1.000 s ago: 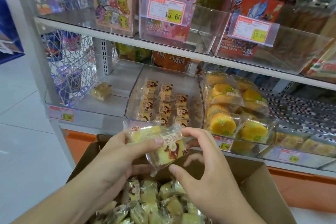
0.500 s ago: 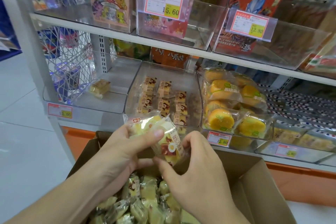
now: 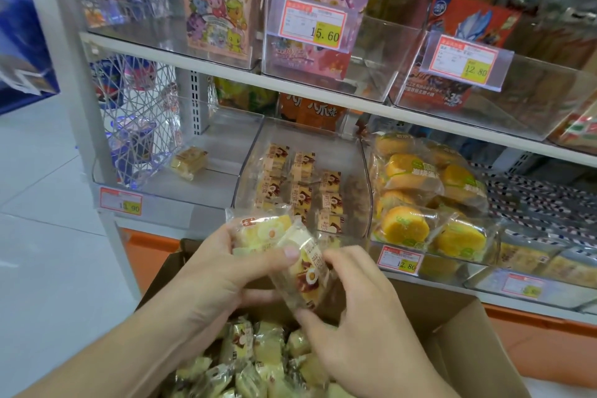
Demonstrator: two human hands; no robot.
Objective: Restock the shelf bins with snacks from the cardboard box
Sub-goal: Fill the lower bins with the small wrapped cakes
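Cakes in my grip: two wrapped egg cakes (image 3: 290,255), above the cardboard box (image 3: 458,333)
Left hand (image 3: 223,271): clasps both
Right hand (image 3: 361,310): pinches the front one
Long axis: front cake tilts up-left

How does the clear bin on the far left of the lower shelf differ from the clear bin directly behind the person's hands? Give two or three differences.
The far-left bin holds just one wrapped cake; the middle bin holds several rows of small wrapped cakes. The far-left bin shows a price tag on its front; the middle bin's front is partly hidden by the held cakes. Both are clear plastic on the same shelf.
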